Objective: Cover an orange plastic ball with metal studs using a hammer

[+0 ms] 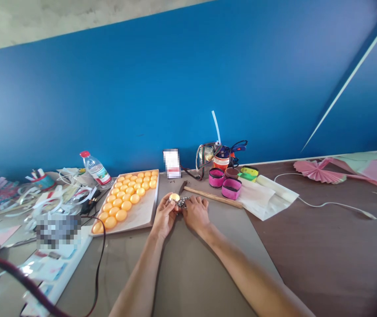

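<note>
Both my hands rest on the grey board [188, 264] in the middle of the table. My left hand [163, 216] is curled round a small orange ball [174, 197] at its fingertips. My right hand [195, 212] is closed beside it, fingers pinched on a small metallic, chain-like piece [183, 201] that meets the ball. The two hands touch each other. Just beyond them lies a hammer [208, 195] with a wooden handle, its head near my fingers.
A tray [138, 215] with several orange balls lies left of my hands. A water bottle [96, 169], white straps and a dark cable [100, 246] crowd the left side. Pink tape rolls [231, 188], a cup of tools, white paper [267, 198] and pink paper fans [318, 171] lie right.
</note>
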`<action>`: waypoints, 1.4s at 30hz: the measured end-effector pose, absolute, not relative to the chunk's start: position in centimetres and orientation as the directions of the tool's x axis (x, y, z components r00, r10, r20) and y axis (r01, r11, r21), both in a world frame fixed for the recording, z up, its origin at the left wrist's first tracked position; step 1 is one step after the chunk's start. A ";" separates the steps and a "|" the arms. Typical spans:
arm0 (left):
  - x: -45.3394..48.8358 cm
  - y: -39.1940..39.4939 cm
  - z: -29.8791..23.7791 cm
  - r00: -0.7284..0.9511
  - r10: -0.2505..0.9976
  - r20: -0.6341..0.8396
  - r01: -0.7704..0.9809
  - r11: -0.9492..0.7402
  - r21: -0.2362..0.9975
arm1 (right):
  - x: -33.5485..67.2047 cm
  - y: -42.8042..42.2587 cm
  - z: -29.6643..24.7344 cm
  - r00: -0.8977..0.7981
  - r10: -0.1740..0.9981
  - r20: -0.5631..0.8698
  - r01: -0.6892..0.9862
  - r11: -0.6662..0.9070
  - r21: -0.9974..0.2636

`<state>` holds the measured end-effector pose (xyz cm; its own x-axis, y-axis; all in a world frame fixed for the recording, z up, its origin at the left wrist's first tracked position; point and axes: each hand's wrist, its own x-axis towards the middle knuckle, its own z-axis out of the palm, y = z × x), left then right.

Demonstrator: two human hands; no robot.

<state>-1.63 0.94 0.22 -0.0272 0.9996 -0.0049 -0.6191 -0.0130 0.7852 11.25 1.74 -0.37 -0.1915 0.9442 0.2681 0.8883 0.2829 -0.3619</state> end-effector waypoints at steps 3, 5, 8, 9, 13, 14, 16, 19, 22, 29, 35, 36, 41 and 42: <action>-1.6 0.9 0.2 -0.028 1.000 -0.005 -0.622 -0.014 0.783 | 11.3 1.8 -0.6 -0.209 0.942 0.261 0.884 0.296 -0.361; -1.6 0.9 0.2 -0.036 0.999 -0.011 -0.620 -0.014 0.784 | 11.4 2.0 -0.8 -0.202 0.944 0.263 0.885 0.291 -0.364; -1.7 0.9 0.1 -0.037 0.999 -0.024 -0.616 -0.004 0.788 | 11.6 2.3 -0.9 -0.194 0.943 0.272 0.882 0.289 -0.372; -1.7 0.9 0.1 -0.038 0.999 -0.027 -0.616 -0.002 0.788 | 11.6 2.3 -0.8 -0.188 0.942 0.279 0.880 0.288 -0.377; -1.6 0.9 0.2 -0.027 0.999 -0.028 -0.618 0.005 0.786 | 11.7 2.3 -0.4 -0.126 0.914 0.385 0.846 0.301 -0.439; -1.6 0.9 0.3 -0.022 0.999 -0.026 -0.618 0.007 0.786 | 11.7 2.2 -0.3 -0.109 0.903 0.417 0.828 0.314 -0.465; -1.6 0.8 0.4 -0.017 1.000 -0.021 -0.615 0.007 0.788 | 11.6 2.2 -0.2 -0.085 0.884 0.460 0.784 0.344 -0.516; -1.6 0.8 0.5 -0.018 1.000 -0.014 -0.616 0.000 0.788 | 11.4 2.3 -0.4 -0.053 0.871 0.489 0.716 0.374 -0.589; -1.6 0.8 0.4 -0.017 1.000 -0.012 -0.620 -0.002 0.784 | 11.3 2.6 -0.7 -0.039 0.863 0.504 0.625 0.415 -0.662; -1.8 0.9 0.1 -0.003 1.000 -0.014 -0.616 0.009 0.787 | 11.2 3.3 -1.0 -0.003 0.956 0.292 0.125 0.290 -0.949; -1.9 1.1 -0.1 0.000 1.000 -0.018 -0.614 0.014 0.789 | 11.0 3.8 -1.0 -0.032 0.987 0.157 -0.183 0.149 -0.972; -1.9 1.1 -0.1 0.002 1.000 -0.019 -0.612 0.016 0.790 | 11.0 3.7 -0.9 -0.037 0.988 0.151 -0.175 0.143 -0.974; -1.8 0.9 0.0 0.013 1.000 -0.005 -0.615 0.012 0.789 | 10.8 3.1 -0.2 -0.108 0.984 0.144 -0.156 0.126 -0.980; -1.8 0.9 0.0 0.017 1.000 -0.004 -0.615 0.013 0.789 | 10.7 3.0 -0.1 -0.114 0.982 0.148 -0.151 0.130 -0.980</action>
<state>-1.81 0.89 0.02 0.0167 0.9999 -0.0036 -0.6148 0.0131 0.7886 10.75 2.96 -0.09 -0.1144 0.9824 0.1475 -0.1515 0.1295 -0.9799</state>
